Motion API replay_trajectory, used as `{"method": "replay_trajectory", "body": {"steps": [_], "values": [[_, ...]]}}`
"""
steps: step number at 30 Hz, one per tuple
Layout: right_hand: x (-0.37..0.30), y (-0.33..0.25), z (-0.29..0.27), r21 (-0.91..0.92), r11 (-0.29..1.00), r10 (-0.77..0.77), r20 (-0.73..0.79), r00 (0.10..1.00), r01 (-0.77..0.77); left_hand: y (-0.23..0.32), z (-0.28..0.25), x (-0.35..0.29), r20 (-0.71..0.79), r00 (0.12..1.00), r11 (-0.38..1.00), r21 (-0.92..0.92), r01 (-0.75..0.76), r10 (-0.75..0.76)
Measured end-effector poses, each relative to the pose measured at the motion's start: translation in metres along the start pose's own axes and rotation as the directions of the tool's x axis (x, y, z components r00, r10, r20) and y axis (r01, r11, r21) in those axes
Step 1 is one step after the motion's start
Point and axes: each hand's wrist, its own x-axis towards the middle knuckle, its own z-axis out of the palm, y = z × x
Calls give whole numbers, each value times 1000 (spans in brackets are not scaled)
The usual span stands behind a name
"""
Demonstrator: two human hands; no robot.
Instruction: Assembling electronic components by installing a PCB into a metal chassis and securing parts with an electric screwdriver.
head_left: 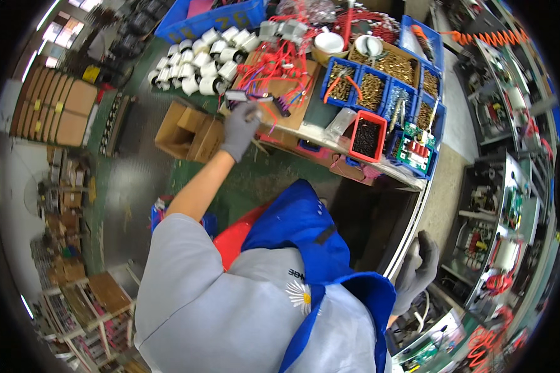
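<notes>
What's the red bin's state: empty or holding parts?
Holding parts: small black pieces cover the inside of the red bin. Depth: cannot tell.

This looks like an electronics workshop: blue bins (387, 99) of small metal parts (371, 90), a green circuit board (415, 152) and red wires (274, 71) crowd the desk (320, 115), open metal cases (509, 177) line the right side, and a coiled orange hose (488, 38) hangs nearby.

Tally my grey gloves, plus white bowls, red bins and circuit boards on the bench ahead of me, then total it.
Grey gloves: 2
White bowls: 2
Red bin: 1
Circuit board: 1
Total: 6
</notes>
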Motion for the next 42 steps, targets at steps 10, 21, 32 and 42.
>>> {"method": "replay_trajectory", "body": {"steps": [10, 21, 32, 42], "values": [[53, -3, 68, 21, 997, -76, 266, 961, 73, -142, -85, 33, -260, 755, 750, 140, 646, -602], [70, -116, 254, -69, 998, 19, 454, 891, 14, -237, -72, 190, -103, 803, 706, 420, 570, -587], [84, -167, 305, -81, 997, 44, 431, 901, -10, -258, -68, 198, -121, 775, 735, 258, 628, -620], [75, -131, 241, 54, 988, -151, 374, 915, 141, -75, -106, 117, -333, 941, 983, 142, 119, -65]]}}
